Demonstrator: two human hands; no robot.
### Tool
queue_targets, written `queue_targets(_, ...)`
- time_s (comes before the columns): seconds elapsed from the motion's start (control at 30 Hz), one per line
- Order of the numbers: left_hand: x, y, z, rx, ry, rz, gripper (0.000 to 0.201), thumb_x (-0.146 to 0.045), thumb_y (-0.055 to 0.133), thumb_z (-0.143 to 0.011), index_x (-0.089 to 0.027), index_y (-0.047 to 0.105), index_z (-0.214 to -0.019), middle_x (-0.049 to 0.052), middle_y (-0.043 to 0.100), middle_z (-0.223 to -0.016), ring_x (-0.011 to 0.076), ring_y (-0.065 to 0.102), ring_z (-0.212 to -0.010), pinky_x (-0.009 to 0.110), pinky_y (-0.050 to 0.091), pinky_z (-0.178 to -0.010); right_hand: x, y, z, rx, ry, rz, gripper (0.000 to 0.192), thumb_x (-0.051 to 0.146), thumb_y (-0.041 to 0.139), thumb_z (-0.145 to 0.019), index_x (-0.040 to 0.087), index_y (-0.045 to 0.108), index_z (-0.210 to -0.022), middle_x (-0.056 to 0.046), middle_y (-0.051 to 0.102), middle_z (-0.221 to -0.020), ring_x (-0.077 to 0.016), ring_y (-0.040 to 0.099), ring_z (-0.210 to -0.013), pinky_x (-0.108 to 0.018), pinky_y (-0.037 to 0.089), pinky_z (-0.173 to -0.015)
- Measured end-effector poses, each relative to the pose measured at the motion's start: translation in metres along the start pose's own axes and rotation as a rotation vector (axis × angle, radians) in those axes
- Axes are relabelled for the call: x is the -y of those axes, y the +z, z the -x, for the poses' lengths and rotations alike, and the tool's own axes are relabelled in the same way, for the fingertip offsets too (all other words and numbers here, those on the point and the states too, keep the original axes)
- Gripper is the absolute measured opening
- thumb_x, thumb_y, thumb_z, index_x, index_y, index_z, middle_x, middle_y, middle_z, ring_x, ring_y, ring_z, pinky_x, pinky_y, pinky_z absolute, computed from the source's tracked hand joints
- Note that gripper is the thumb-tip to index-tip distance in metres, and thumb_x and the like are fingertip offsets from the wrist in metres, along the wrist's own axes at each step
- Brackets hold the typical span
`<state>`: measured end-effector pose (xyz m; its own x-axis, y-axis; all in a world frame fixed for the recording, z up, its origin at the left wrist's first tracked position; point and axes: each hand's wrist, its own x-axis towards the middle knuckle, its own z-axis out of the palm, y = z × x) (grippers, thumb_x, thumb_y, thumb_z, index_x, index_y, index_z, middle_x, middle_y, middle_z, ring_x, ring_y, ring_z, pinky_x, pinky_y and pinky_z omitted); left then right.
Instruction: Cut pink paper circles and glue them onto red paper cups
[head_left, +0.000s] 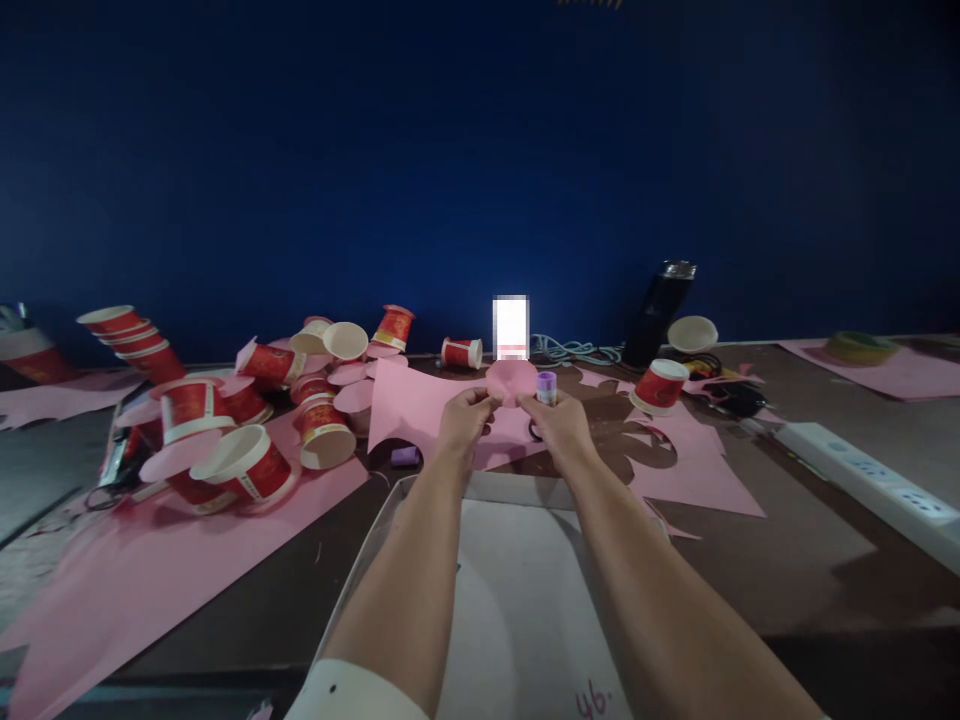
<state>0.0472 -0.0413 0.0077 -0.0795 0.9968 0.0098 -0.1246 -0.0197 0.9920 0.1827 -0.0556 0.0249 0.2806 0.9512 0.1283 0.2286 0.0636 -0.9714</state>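
Observation:
Both of my hands hold a round pink paper disc (512, 381) between them, above the far end of a shallow white box (517, 590). My left hand (466, 422) pinches the disc's lower left edge. On its lower right edge, my right hand (559, 425) is closed in a pinch. A purple glue stick (546, 385) stands just behind my right hand. Left of my left hand lies a purple cap (405, 457). A cut pink paper sheet (405, 405) rises behind my left hand, and part of it is hidden by the hand.
Red paper cups (262, 470), several with pink discs on them, crowd the left side. To the right are a red cup (660, 386), pink scraps (697, 465), a black flask (660, 315) and a white power strip (862, 470). A blurred lit screen (512, 325) stands at the back.

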Motion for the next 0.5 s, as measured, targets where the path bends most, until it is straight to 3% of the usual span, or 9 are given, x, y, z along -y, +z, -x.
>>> queue_targets(0.5,-0.0039,0.0004,0.0042,0.017,0.070,-0.152,0.031,-0.042,0.073,-0.062,-0.016,0.063,-0.076,-0.002,0.052,-0.060,0.0077,0.044,-0.050,0.020,0.033,-0.045,-0.0027,0.0006,-0.0006,0.017,-0.020,0.010,0.023,0.037,0.065,-0.061,0.015,0.061,-0.064,0.006,0.043,-0.046,-0.0080,0.036,-0.044,-0.022,0.030,-0.044)
